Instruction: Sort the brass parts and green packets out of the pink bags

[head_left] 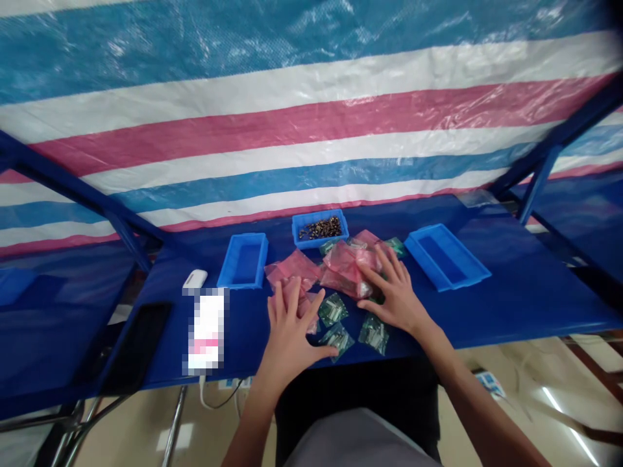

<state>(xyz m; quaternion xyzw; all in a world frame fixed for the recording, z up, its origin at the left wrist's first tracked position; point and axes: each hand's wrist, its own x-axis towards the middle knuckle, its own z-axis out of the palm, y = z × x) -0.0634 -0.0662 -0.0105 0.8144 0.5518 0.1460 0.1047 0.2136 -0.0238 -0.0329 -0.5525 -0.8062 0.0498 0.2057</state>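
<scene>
My left hand (291, 331) lies with fingers spread over pink plastic bags (298, 267) on the blue table. Its thumb reaches over a green plastic bag (337, 341) with small pale parts inside. On the right, my right hand (395, 293) rests its spread fingers on a heap of pink bags (342, 266), some holding shiny contents I cannot make out. Between the hands sits another green bag (333, 309), and one more green bag (374, 334) lies just below my right hand. Further green bags peek out from under the pink heap.
A blue tray of small metal parts (325, 228) stands behind the bags. One blue tray (243, 261) is at the left, another blue tray (448, 257) at the right. A white device (195, 279) and a dark phone-like slab (139, 344) lie left. Striped sheeting (311, 130) hangs behind.
</scene>
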